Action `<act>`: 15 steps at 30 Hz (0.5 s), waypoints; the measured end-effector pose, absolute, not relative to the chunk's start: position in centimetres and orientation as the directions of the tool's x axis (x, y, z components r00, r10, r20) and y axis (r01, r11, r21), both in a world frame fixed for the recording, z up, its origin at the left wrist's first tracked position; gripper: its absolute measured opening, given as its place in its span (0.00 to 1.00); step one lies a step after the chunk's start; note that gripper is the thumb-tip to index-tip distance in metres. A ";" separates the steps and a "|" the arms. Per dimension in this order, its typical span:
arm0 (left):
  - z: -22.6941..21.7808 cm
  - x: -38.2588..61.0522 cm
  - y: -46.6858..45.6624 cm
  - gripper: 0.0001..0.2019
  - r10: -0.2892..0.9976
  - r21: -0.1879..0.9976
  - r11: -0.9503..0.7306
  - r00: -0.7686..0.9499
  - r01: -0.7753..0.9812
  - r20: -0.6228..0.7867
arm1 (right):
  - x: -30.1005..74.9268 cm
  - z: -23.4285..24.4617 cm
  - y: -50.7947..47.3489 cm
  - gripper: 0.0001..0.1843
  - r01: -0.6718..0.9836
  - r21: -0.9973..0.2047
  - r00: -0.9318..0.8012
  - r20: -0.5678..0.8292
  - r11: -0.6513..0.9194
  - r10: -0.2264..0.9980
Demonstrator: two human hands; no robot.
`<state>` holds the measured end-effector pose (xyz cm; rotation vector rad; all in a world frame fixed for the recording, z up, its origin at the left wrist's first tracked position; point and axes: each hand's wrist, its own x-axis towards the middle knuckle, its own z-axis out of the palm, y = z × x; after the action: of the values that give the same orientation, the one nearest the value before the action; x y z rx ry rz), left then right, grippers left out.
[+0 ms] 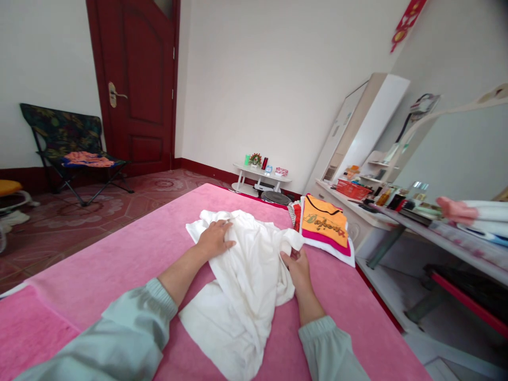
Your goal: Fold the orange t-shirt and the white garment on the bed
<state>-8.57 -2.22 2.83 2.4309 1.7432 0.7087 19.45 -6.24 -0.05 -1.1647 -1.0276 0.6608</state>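
A crumpled white shirt [250, 275] lies spread over the pink bed cover, its lower part twisted and fanned toward me. My left hand [216, 239] rests on the shirt's upper left part, with thumb and fingers apart on the fabric. At the upper right, my right hand [297, 262] grips the shirt's edge near a sleeve between thumb and fingers; some of those fingers are hidden behind the cloth. Just beyond my right hand sits a stack of folded clothes, with an orange printed shirt [323, 216] on top.
The pink bed cover [159, 243] stretches under the clothes. To the right stand a dressing table with a red basket [352, 189] and a glass-topped desk [448, 233]. A low white stand [262, 172] is beyond the bed. A folding chair [75, 143] holding cloth stands at left.
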 end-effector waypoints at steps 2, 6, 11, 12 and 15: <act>2.9 -8.6 -2.3 0.29 0.920 0.309 -0.345 0.254 0.886 0.297 | 19.3 0.1 -6.3 0.26 0.085 -0.950 0.407 0.309 0.301 0.859; 3.8 -8.4 -2.6 0.14 0.950 0.359 -0.300 0.240 0.884 0.202 | 19.0 0.3 -6.5 0.27 0.095 -0.931 0.332 0.364 0.352 0.870; 6.9 -8.6 -3.9 0.08 0.928 0.437 -0.343 0.373 0.831 0.019 | 19.1 -0.2 -6.2 0.33 0.142 -0.918 0.287 0.397 0.371 0.872; 7.8 -8.4 -4.6 0.10 0.886 0.494 -0.374 0.459 0.785 -0.060 | 19.2 -0.3 -6.1 0.34 0.156 -0.919 0.293 0.393 0.362 0.872; 10.2 -7.3 -6.8 0.18 0.580 0.780 -0.342 0.771 0.524 -0.264 | 19.2 -0.2 -6.2 0.34 0.181 -0.920 0.302 0.388 0.347 0.871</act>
<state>-7.26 -6.82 10.24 2.0116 0.8284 0.0736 19.20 -6.15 -0.21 -1.1486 -1.1988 0.6254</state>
